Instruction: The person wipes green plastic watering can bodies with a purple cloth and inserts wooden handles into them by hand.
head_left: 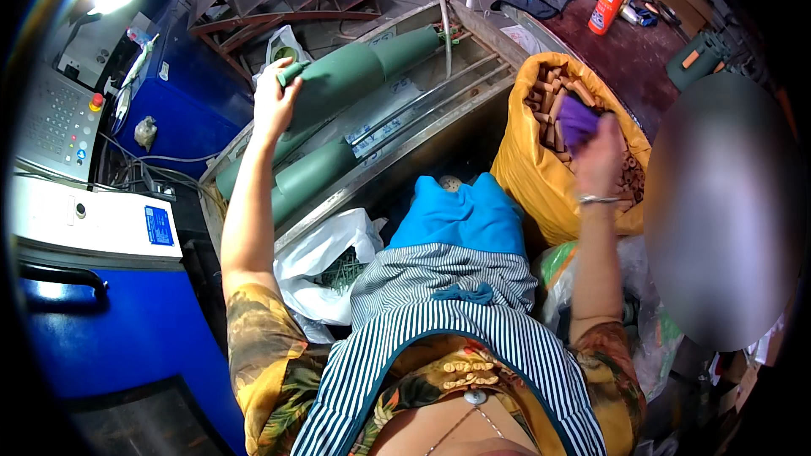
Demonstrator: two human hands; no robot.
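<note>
"Grip on the left?"

"Narrow and closed. In the left hand (272, 101), a small green piece (291, 73), pinched between thumb and fingers. Held up by a large green cylinder (342, 76) in the trough (439, 133); cannot tell whether touching or just in front."

"And on the right?"

"Harder to read. Right hand (599, 159) over the mouth of the yellow sack (532, 169), with a purple cloth-like thing (579, 122) at the fingers. Too blurred to tell whether held or worn, or how far open."

"Brown tubes (549, 105): where, exactly?"

"Inside that sack, in a loose jumble at all angles, close below the rim."

"Best way to work there, then?"

"Probably by reaching from above, straight into the wide mouth. Better to choose a tube lying free on top than to dig. Take by the middle, then lift clear without dragging on neighbours or on the soft rim."

"Care for the left, meanwhile?"

"Pinch firmly enough against a slip, but without squeezing. Hold well clear of the cylinder's edge, and glance across before bringing both together."
</note>
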